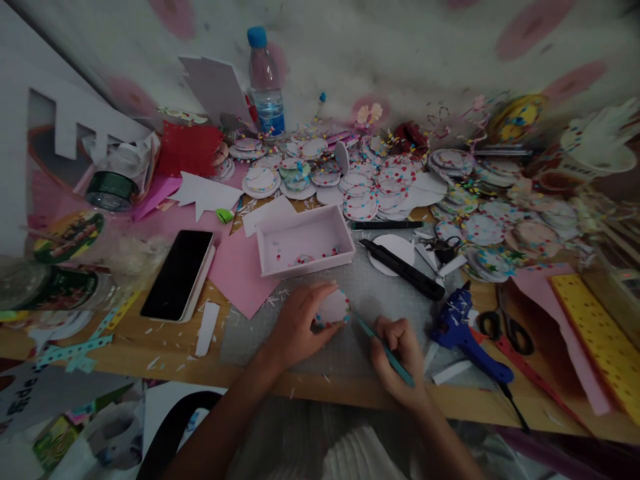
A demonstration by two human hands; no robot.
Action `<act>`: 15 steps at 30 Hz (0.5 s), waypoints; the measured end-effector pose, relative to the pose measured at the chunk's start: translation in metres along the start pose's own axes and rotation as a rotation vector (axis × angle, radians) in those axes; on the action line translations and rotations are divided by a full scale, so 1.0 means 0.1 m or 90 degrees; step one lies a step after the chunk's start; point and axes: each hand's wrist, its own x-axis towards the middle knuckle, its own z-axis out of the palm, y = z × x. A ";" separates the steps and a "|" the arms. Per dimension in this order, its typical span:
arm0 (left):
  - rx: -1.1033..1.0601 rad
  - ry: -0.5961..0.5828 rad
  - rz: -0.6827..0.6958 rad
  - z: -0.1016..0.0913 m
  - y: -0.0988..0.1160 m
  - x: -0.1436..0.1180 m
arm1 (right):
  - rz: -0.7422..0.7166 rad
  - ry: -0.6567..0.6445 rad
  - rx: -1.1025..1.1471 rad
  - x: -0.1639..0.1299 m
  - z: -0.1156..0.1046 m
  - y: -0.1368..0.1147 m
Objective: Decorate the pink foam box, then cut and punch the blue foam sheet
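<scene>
left hand [299, 327]: pinching paper disc [333, 309] flat on mat
right hand [400, 357]: gripping teal tool [385, 350], tip aimed up-left at disc edge

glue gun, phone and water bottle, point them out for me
glue gun [457, 325], head view, on the blue body just behind the nozzle
phone [177, 273], head view, on the middle of its dark screen
water bottle [265, 83], head view, on the clear body below the blue cap
</scene>
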 end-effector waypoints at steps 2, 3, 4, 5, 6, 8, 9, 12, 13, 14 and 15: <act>-0.005 0.003 0.003 0.00 -0.01 0.00 | 0.000 0.002 0.001 0.00 0.00 0.00; -0.007 0.003 0.003 0.01 -0.01 0.00 | 0.000 0.003 0.001 0.00 0.00 0.01; -0.008 0.000 0.003 0.01 -0.01 0.00 | 0.000 0.004 0.000 0.00 0.00 0.01; -0.009 -0.002 0.003 0.01 -0.01 0.00 | 0.001 0.004 -0.001 0.00 0.00 0.01; -0.009 -0.003 0.002 0.01 -0.01 0.00 | 0.001 0.003 -0.003 0.00 0.00 0.01; -0.008 -0.004 0.001 0.00 0.00 0.00 | 0.004 -0.002 -0.005 0.00 0.00 0.02; -0.008 -0.004 0.000 0.00 0.00 0.00 | 0.006 -0.005 -0.005 0.00 -0.01 0.02; -0.006 -0.004 -0.004 0.00 0.00 0.00 | 0.010 -0.011 -0.008 0.00 -0.01 0.01; -0.007 -0.005 -0.005 0.00 0.00 0.00 | 0.009 -0.011 -0.009 0.00 -0.01 0.01; -0.009 -0.007 -0.007 0.00 0.00 0.00 | 0.007 -0.008 -0.010 0.00 -0.01 0.01; -0.009 -0.008 -0.006 0.00 0.00 -0.01 | 0.003 -0.004 -0.011 0.00 -0.01 0.01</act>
